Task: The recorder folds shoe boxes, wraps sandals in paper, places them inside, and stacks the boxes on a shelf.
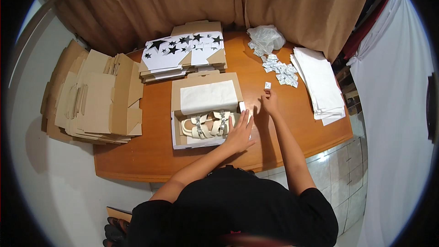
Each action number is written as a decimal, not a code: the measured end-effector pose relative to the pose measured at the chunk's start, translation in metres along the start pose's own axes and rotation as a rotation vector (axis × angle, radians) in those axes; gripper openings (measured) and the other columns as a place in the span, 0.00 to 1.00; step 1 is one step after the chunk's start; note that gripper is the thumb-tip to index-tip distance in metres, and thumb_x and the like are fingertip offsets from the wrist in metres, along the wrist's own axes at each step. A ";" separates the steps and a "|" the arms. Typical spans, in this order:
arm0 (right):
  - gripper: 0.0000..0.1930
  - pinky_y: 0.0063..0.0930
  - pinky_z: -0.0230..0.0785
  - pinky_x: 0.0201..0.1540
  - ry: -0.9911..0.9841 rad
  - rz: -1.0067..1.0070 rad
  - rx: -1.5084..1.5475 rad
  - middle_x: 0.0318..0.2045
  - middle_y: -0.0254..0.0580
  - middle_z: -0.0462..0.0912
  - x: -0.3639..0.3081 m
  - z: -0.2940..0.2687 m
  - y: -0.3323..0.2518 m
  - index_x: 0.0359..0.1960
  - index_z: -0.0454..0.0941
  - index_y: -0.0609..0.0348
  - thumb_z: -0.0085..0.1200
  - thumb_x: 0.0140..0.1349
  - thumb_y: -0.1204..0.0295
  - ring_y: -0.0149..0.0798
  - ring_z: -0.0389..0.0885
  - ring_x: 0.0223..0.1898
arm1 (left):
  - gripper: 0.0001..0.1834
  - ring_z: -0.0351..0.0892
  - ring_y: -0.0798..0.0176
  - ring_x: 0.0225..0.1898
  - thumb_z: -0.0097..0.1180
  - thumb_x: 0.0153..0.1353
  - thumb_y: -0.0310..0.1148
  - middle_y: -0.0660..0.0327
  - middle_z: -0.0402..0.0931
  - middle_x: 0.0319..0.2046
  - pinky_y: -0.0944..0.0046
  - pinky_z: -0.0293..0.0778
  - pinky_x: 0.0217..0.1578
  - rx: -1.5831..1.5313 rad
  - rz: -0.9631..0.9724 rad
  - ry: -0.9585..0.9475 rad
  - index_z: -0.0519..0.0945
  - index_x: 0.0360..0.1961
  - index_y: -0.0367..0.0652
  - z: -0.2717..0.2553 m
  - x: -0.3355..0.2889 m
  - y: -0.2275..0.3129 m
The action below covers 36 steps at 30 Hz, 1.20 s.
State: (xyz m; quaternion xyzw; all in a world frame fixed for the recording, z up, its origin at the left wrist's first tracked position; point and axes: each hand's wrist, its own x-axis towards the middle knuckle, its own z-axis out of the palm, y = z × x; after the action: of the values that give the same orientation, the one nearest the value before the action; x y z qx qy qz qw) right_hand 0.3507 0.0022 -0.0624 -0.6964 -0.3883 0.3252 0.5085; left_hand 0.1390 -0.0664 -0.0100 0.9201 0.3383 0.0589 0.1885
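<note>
An open shoebox [176, 130] sits near the middle of the wooden table, its cardboard lid [176, 95] tipped back. Inside lies a pair of cream sandals [201, 128] with jewelled straps. A sheet of white paper [208, 97] covers part of the raised lid. Fingers apart, my left hand [240, 136] lies over the right end of the box, partly hiding the sandals; whether it touches them I cannot tell. To the right of the box, my right hand [270, 102] pinches a small white sachet [267, 85] at its fingertips, over the table.
Loose white sachets [282, 71] lie beyond my right hand, beside a clear plastic bag [266, 39]. White paper sheets [320, 84] are stacked at the right. Star-printed flattened boxes [183, 50] lie at the back, more flat cardboard [98, 100] at the left. The table edge [132, 177] curves nearest me.
</note>
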 end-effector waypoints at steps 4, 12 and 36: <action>0.21 0.40 0.65 0.52 0.138 -0.217 -0.544 0.50 0.59 0.69 0.039 -0.004 0.027 0.50 0.68 0.67 0.52 0.52 0.76 0.52 0.71 0.49 | 0.51 0.33 0.51 0.69 0.59 0.47 0.53 0.45 0.34 0.67 0.28 0.37 0.58 0.104 0.040 -0.015 0.48 0.65 0.40 0.001 0.004 0.001; 0.16 0.40 0.65 0.48 0.091 -0.361 -0.919 0.44 0.44 0.73 0.037 0.008 0.034 0.44 0.76 0.51 0.50 0.53 0.75 0.47 0.70 0.46 | 0.45 0.31 0.47 0.69 0.55 0.51 0.55 0.48 0.32 0.68 0.28 0.33 0.58 -0.250 0.054 0.025 0.52 0.65 0.45 -0.006 0.001 -0.011; 0.20 0.28 0.69 0.37 -0.492 -0.452 -0.149 0.36 0.46 0.69 -0.065 0.064 -0.097 0.43 0.75 0.56 0.47 0.45 0.82 0.40 0.70 0.37 | 0.26 0.58 0.51 0.54 0.59 0.49 0.43 0.54 0.65 0.50 0.50 0.54 0.51 -0.017 -0.705 0.462 0.74 0.48 0.43 -0.074 -0.041 -0.145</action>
State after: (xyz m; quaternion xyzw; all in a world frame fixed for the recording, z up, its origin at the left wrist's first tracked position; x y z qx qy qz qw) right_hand 0.2446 -0.0073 0.0173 -0.5287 -0.6665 0.3333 0.4065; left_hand 0.0031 0.0313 0.0032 0.7090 0.6652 0.1985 0.1240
